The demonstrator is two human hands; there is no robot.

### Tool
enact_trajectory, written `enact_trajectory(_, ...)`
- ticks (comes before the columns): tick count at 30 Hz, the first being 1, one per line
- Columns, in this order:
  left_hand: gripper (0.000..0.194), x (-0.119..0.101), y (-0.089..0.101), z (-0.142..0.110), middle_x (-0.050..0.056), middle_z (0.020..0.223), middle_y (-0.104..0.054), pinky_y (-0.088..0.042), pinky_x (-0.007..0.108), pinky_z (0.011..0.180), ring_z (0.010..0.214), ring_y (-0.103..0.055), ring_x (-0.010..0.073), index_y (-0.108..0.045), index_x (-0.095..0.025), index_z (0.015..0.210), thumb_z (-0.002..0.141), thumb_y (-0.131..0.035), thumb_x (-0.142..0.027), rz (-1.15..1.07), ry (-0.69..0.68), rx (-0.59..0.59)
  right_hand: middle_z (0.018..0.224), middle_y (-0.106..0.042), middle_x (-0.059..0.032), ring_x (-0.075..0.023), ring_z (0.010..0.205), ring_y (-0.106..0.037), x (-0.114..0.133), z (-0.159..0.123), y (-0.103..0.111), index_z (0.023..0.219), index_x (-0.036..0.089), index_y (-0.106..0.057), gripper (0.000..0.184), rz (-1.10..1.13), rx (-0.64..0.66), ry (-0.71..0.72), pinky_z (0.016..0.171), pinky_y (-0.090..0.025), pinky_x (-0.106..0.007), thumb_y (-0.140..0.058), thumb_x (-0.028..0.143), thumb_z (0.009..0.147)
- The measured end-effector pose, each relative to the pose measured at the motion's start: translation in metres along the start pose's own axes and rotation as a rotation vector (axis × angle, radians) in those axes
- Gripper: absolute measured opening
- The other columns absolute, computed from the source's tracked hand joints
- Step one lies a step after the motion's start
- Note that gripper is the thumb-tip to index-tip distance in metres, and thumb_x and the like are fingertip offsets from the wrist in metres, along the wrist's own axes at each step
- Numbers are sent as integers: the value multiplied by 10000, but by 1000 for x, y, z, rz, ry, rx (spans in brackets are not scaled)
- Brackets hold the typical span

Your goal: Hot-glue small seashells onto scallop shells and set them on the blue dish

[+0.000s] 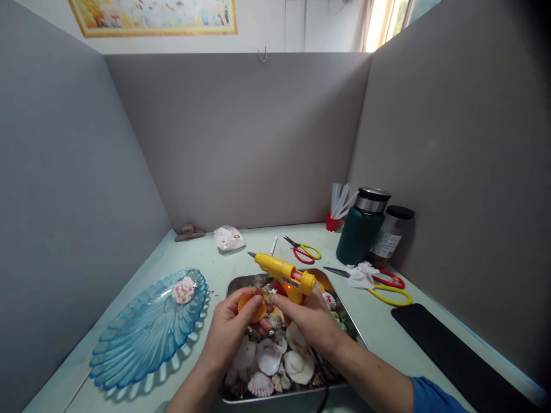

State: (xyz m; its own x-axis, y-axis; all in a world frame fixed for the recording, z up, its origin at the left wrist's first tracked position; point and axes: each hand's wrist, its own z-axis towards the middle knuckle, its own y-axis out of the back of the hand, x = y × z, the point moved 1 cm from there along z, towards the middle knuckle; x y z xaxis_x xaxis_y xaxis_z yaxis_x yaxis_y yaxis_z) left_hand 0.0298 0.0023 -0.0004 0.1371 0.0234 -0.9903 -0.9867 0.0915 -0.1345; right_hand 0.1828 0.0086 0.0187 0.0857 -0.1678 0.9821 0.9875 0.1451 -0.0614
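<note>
An orange scallop shell (pixel 257 310) is pinched in the fingers of my left hand (pixel 230 327). My right hand (pixel 316 318) is wrapped round the handle of a yellow hot glue gun (pixel 284 271), whose nozzle points up and to the left. A small orange light glows on the gun's side. The fingertips of both hands come close together near the shell; a small greenish piece shows by my right thumb, too small to name. Below both hands lies a metal tray (pixel 359 332) full of white shells (pixel 270 357), snail shells and other pieces.
A blue shell-shaped glass dish (pixel 146 338) with a pink-white shell (pixel 183 290) stands left. Behind are a white packet (pixel 229 238) and small scissors (pixel 303 250). On the right are larger scissors (pixel 390 287), a green bottle (pixel 362 229), a jar (pixel 391 235), glue sticks (pixel 338 199) and a black pad (pixel 456 355).
</note>
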Motion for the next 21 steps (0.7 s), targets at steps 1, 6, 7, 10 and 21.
enact_trajectory(1,284,-1,0,0,30,655,-677,-522,271,514,519,-629,163,-647,-135,912,773,-652,-383,4,-6,-4,627,-599,25,-126,565,-557,1,0,0,806,164,-657,109,1,0,4,514,-441,-220,-661,243,732)
enact_trajectory(6,391,-3,-1,-1,52,629,-695,-519,254,520,523,-627,159,-658,-113,1053,760,-668,-371,7,6,-20,592,-578,32,-107,502,-511,1,1,0,823,163,-663,126,15,13,1,472,-409,-212,-654,255,739)
enact_trajectory(7,399,-2,-2,-1,52,615,-692,-517,249,518,522,-626,157,-658,-111,1064,762,-666,-372,1,11,-15,586,-573,34,-102,489,-495,0,1,0,832,161,-664,138,15,14,-5,463,-401,-211,-653,263,740)
enact_trajectory(10,374,-2,-2,-2,58,659,-701,-519,249,517,521,-626,152,-674,-119,1035,757,-673,-369,-24,17,-6,583,-562,37,-92,472,-461,-1,1,1,834,154,-664,157,-5,3,-27,454,-385,-210,-659,276,735)
enact_trajectory(21,313,-3,0,-1,41,571,-685,-505,232,552,522,-625,149,-679,-126,980,787,-641,-370,13,-9,-1,631,-607,29,-132,574,-569,3,-2,-1,773,170,-651,91,-16,11,5,531,-458,-223,-643,250,732)
